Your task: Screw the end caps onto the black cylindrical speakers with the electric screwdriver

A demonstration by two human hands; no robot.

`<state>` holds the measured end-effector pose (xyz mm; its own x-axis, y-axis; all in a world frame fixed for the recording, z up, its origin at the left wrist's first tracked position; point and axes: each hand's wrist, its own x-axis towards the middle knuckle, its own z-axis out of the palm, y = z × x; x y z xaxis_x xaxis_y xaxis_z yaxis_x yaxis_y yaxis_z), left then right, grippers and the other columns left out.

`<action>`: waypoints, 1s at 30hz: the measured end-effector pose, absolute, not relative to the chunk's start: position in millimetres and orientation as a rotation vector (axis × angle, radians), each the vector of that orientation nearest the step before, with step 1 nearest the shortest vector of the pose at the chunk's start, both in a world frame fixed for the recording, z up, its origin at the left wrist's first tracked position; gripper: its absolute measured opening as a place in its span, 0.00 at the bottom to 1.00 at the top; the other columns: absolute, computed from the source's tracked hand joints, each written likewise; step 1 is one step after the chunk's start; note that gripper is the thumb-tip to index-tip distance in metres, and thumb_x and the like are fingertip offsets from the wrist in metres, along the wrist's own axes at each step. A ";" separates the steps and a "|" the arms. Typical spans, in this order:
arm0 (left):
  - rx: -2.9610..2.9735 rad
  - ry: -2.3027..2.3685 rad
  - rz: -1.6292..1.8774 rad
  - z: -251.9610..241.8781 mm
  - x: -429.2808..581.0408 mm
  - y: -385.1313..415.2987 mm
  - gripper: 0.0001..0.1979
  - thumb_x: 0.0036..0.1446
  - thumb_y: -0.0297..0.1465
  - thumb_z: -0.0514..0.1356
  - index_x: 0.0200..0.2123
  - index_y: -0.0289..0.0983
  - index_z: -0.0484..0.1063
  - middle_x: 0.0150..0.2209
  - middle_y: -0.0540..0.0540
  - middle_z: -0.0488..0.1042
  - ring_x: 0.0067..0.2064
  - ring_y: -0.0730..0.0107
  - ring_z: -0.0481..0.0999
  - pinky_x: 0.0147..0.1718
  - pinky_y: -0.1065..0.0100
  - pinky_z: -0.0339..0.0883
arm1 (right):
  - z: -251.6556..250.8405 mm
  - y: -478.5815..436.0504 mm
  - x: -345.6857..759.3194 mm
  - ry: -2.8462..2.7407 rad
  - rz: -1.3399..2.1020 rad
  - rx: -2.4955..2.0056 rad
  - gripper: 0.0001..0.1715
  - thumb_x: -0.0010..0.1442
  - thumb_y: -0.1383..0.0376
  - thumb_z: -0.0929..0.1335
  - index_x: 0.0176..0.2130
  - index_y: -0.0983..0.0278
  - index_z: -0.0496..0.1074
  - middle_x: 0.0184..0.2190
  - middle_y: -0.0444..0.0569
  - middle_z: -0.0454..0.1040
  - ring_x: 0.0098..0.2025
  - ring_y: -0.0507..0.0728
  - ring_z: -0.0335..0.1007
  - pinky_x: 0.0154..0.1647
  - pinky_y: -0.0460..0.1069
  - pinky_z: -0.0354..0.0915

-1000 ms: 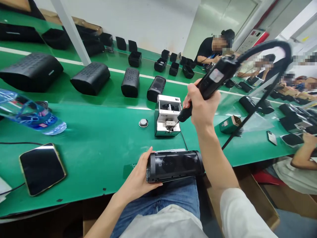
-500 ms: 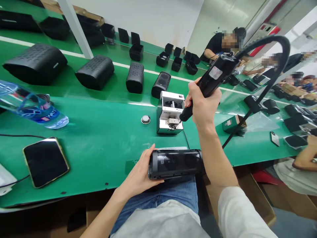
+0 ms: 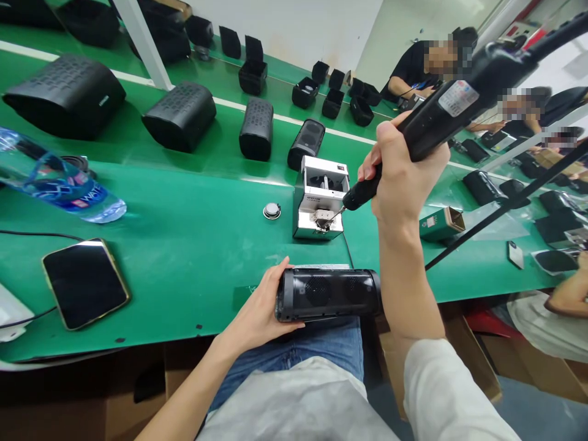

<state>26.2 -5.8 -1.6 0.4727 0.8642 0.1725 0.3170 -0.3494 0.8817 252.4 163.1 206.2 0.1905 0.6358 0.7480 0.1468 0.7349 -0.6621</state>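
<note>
My left hand [image 3: 261, 303] grips the left end of a black speaker [image 3: 331, 293] that lies sideways at the table's front edge, over my lap. Raised above the table, my right hand [image 3: 407, 168] is wrapped round a black electric screwdriver [image 3: 425, 131] with a white label and a cable at its rear. The thin bit slants down to the front of a silver screw feeder [image 3: 319, 199]; whether it touches a screw is too small to tell. A small round metal-rimmed part [image 3: 272, 211] lies left of the feeder.
Several black speaker housings [image 3: 181, 116] stand along the back. A water bottle [image 3: 92, 199] and a phone [image 3: 85, 282] lie on the left. On the right are a green box [image 3: 441, 225] and the screwdriver's hanging cable [image 3: 505, 211]. A co-worker [image 3: 413, 70] sits across the table.
My right hand has shifted to the right with the screwdriver, which now leans lower; its bit still points at the feeder's front. My left hand keeps its hold on the speaker. The view has tilted slightly.
</note>
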 end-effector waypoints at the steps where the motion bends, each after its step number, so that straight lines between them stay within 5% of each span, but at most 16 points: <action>1: 1.893 0.988 0.831 -1.6 26.2 -5.7 0.72 0.54 0.32 0.82 0.84 0.56 0.33 0.76 0.34 0.63 0.77 0.34 0.66 0.73 0.35 0.68 | 205.9 165.1 253.2 -1.366 0.379 -0.723 0.26 0.70 0.42 0.77 0.37 0.54 0.67 0.24 0.37 0.60 0.19 0.49 0.52 0.20 0.50 0.58; 10: 1.883 0.957 0.847 -2.2 26.5 -4.3 0.70 0.57 0.35 0.81 0.84 0.56 0.34 0.75 0.35 0.63 0.76 0.35 0.67 0.74 0.36 0.67 | 206.2 157.1 251.0 -1.358 0.397 -0.857 0.27 0.68 0.40 0.76 0.36 0.53 0.64 0.24 0.37 0.60 0.21 0.51 0.51 0.25 0.52 0.59; 18: 1.893 0.928 0.897 -5.4 27.4 -4.1 0.72 0.55 0.37 0.82 0.85 0.53 0.32 0.77 0.33 0.62 0.77 0.33 0.66 0.74 0.33 0.67 | 241.2 89.9 220.6 -1.181 0.613 -0.732 0.11 0.65 0.69 0.72 0.32 0.56 0.71 0.20 0.36 0.57 0.18 0.53 0.52 0.19 0.52 0.54; 24: 1.934 0.945 0.887 -5.9 28.9 -4.5 0.76 0.52 0.35 0.84 0.85 0.51 0.30 0.77 0.30 0.61 0.78 0.31 0.64 0.74 0.32 0.67 | 260.4 59.1 195.3 -1.156 0.747 -0.723 0.11 0.64 0.72 0.69 0.33 0.57 0.71 0.19 0.36 0.57 0.16 0.52 0.51 0.15 0.50 0.54; 30: 1.928 0.954 0.870 -9.1 29.1 -5.6 0.77 0.51 0.33 0.85 0.84 0.53 0.31 0.78 0.31 0.59 0.79 0.32 0.62 0.75 0.31 0.65 | 251.1 57.6 188.6 -1.241 0.845 -0.594 0.09 0.66 0.73 0.72 0.36 0.59 0.75 0.20 0.36 0.65 0.16 0.50 0.60 0.17 0.48 0.60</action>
<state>29.1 -5.6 -9.1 0.4795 0.8488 0.2229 0.2996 -0.3971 0.8675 188.6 57.6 251.1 0.0977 0.8179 0.5671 -0.2276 0.5731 -0.7873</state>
